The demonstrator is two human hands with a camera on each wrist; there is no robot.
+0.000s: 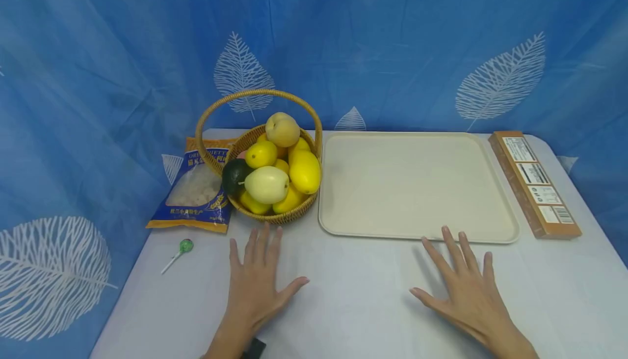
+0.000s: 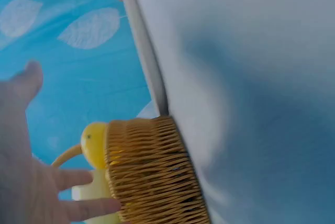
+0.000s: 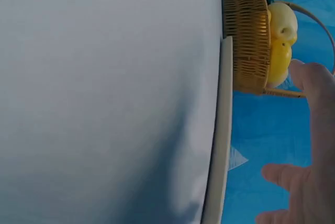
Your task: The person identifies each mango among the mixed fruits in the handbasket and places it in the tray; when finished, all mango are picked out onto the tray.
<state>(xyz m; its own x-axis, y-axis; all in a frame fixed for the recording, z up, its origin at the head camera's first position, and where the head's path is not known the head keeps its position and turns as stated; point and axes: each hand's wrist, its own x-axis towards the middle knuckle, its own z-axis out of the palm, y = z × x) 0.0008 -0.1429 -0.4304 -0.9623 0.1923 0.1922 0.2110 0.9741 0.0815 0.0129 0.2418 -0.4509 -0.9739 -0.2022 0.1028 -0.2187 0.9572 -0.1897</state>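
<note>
My left hand (image 1: 255, 285) is held over the white table with its fingers straight and spread, fingertips close to the front of a wicker basket (image 1: 294, 215). Heaped in the basket are a pale green pear-shaped fruit (image 1: 267, 186), a peach (image 1: 282, 129), a dark green avocado (image 1: 236, 176) and several yellow fruits, among them a lemon (image 1: 261, 154). On the other side, my right hand (image 1: 466, 291) is spread as well, its fingertips near the front rim of a cream tray (image 1: 407, 235). Both hands hold nothing.
Left of the basket lies a blue and orange pasta bag (image 1: 196, 190), partly behind the handle. A green lollipop (image 1: 185, 246) sits in front of it. Along the tray's right side is a long brown box (image 1: 535, 184) with white labels. Blue leaf-patterned cloth (image 1: 392, 48) hangs behind the table.
</note>
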